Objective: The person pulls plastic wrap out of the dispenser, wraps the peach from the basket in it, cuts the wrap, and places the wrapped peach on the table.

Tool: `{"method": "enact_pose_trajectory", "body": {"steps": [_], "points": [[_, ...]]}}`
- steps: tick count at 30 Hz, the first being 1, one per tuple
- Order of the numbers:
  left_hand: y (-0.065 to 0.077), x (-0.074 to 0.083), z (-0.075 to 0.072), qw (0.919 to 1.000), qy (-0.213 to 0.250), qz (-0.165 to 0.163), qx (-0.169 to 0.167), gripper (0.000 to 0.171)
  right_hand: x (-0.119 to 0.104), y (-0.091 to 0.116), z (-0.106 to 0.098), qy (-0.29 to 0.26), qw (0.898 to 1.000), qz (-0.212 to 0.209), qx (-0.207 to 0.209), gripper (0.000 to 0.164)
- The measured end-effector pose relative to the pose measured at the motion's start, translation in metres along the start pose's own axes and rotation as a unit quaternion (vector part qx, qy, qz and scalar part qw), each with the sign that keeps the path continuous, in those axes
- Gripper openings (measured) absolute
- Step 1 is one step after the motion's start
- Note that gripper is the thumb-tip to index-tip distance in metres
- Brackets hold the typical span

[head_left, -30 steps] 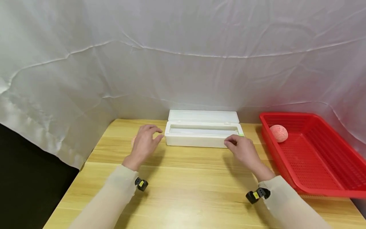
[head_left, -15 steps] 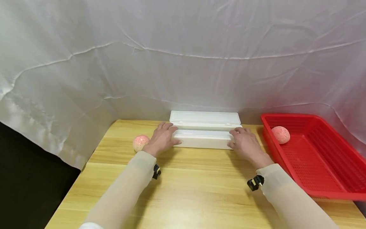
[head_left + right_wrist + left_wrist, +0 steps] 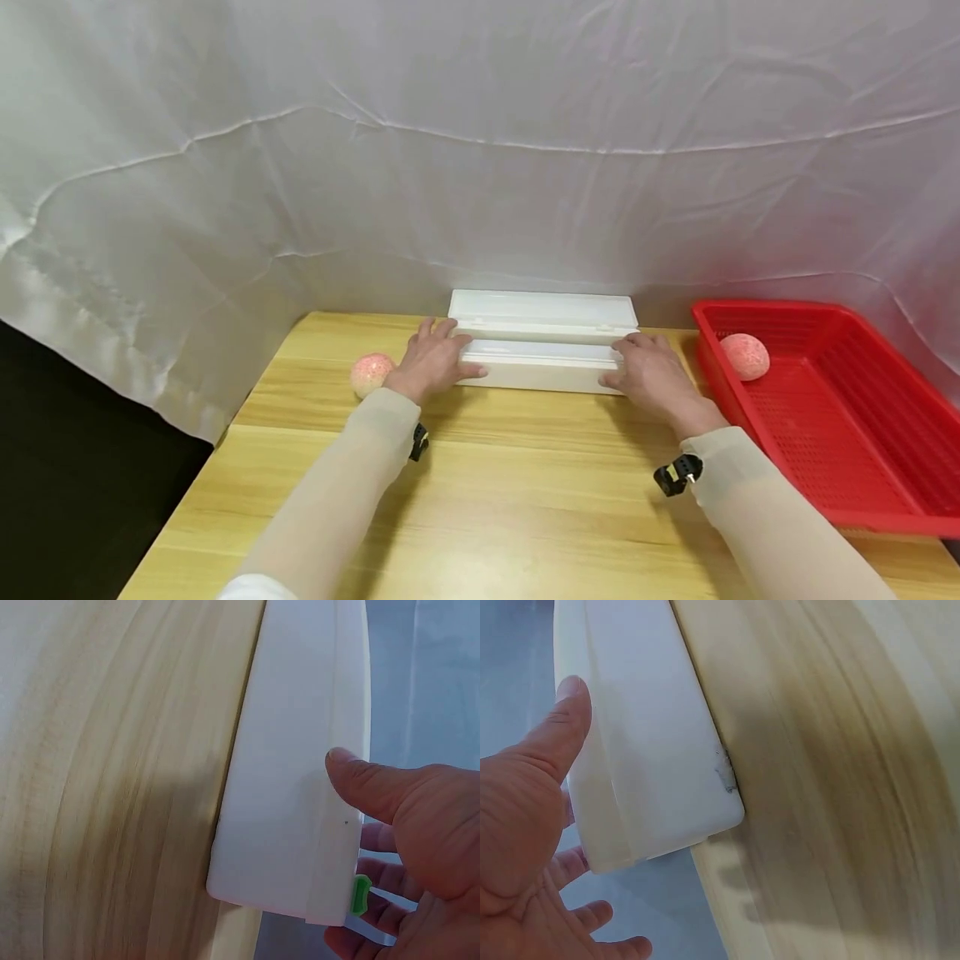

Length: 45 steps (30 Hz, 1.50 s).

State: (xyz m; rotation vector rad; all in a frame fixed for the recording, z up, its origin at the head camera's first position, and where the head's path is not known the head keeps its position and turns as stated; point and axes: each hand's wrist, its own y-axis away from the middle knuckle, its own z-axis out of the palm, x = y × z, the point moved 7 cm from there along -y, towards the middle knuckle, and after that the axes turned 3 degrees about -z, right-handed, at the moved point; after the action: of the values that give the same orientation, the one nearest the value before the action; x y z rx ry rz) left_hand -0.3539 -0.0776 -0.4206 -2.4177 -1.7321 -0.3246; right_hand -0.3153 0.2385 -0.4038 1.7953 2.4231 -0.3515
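Observation:
A long white plastic box [image 3: 537, 377] stands at the back of the wooden table, its hinged lid [image 3: 543, 307] folded back toward the curtain. My left hand [image 3: 433, 358] grips the box's left end, thumb on the front face and fingers behind. At the opposite end, my right hand [image 3: 651, 372] holds it the same way. The right wrist view shows a small green piece [image 3: 361, 894] on the box beside those fingers. In the left wrist view, a grey scuff [image 3: 725, 771] marks the box's lower edge.
A round pink-and-cream speckled thing, peach-like [image 3: 371, 374], lies left of my left hand. To the right stands a red plastic basket [image 3: 832, 408] with a similar pink ball [image 3: 746, 357] inside. A pale curtain [image 3: 480, 208] hangs behind the table [image 3: 517, 500].
Both hands have come onto the box's ends; the left moved right, uncovering the peach-like ball. Earlier the left hand hovered off the box's left side. The last half second shows little movement.

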Motion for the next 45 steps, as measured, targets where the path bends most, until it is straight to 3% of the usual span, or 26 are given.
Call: {"method": "enact_pose_trajectory", "body": {"steps": [8, 12, 19, 26, 33, 37, 39, 42, 45], "points": [[-0.007, -0.004, 0.001, 0.9992, 0.021, -0.017, -0.029, 0.077, 0.005, -0.004, -0.003, -0.043, 0.999, 0.003, 0.007, 0.05], [-0.01, -0.011, 0.002, 0.9956, 0.073, -0.035, -0.047, 0.08, 0.012, -0.005, -0.005, -0.058, 0.998, 0.027, 0.018, 0.042], [-0.012, -0.017, 0.004, 0.9866, 0.141, -0.057, -0.059, 0.083, 0.015, -0.011, -0.006, -0.014, 0.998, 0.036, 0.053, 0.034], [-0.013, -0.019, 0.005, 0.9865, 0.142, -0.046, -0.067, 0.081, 0.02, -0.014, -0.002, 0.021, 0.995, 0.033, 0.097, 0.02], [-0.013, -0.019, 0.001, 0.9908, 0.111, -0.017, -0.076, 0.054, 0.024, -0.014, 0.0, 0.012, 0.991, 0.041, 0.128, 0.021], [-0.017, -0.018, -0.003, 0.9962, 0.075, -0.009, -0.042, 0.045, 0.024, -0.016, 0.0, 0.014, 0.99, 0.044, 0.13, 0.021], [-0.019, -0.016, -0.007, 0.9992, 0.041, 0.001, 0.001, 0.036, 0.023, -0.016, 0.001, 0.016, 0.99, 0.043, 0.13, 0.02], [-0.021, -0.013, -0.011, 0.9975, 0.005, 0.003, 0.071, 0.023, 0.023, -0.017, 0.001, 0.015, 0.99, 0.043, 0.132, 0.02], [-0.021, -0.013, -0.015, 0.9927, 0.006, -0.006, 0.121, 0.018, 0.024, -0.017, 0.0, 0.015, 0.99, 0.049, 0.134, 0.021]]}}
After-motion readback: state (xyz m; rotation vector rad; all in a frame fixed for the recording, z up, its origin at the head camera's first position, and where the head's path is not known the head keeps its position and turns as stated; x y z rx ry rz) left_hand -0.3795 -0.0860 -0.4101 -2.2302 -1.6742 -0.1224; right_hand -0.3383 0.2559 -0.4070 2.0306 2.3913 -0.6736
